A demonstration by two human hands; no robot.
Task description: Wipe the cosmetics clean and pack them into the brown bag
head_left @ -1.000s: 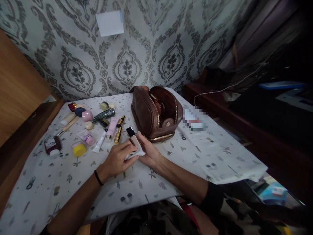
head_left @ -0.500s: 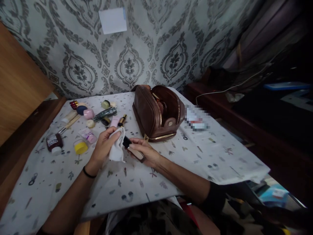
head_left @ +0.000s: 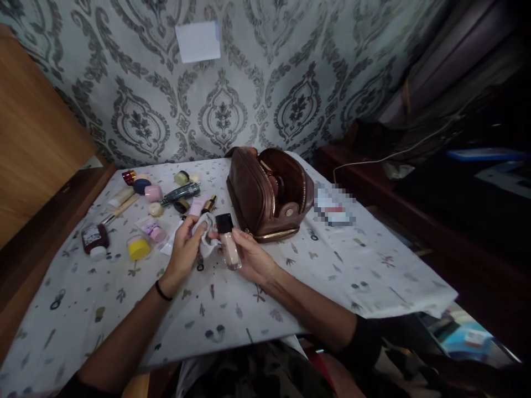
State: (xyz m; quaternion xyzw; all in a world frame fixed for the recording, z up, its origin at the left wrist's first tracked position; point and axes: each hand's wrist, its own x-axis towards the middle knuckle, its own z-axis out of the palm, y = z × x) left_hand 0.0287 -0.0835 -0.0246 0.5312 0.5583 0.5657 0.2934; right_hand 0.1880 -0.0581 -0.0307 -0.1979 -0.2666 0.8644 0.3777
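My right hand [head_left: 254, 257] grips a foundation bottle [head_left: 229, 246] of clear glass with beige liquid and a black cap, its cap end up and slightly tilted. Bunched in my left hand [head_left: 185, 246] is a white cloth [head_left: 205, 235], close beside the bottle. Both hands are above the table, in front of an unzipped brown cosmetic bag [head_left: 253, 193]. Some items show inside the bag's dark opening, too dim to name. Just behind my left hand lie a pink tube [head_left: 196, 207] and a small black-and-gold bottle [head_left: 209, 204].
Several cosmetics lie on the left of the patterned tablecloth [head_left: 274, 309]: a dark red bottle [head_left: 95, 239], a yellow-based jar [head_left: 139, 247], a pink-capped tube [head_left: 151, 228], a brush [head_left: 124, 205] and a green tube [head_left: 180, 192]. A blurred-out item [head_left: 335, 205] lies right of the bag.
My right hand has turned the foundation bottle from lying nearly sideways to nearly upright, its front facing me. The cloth in my left hand is bunched tighter. The view has shifted slightly.
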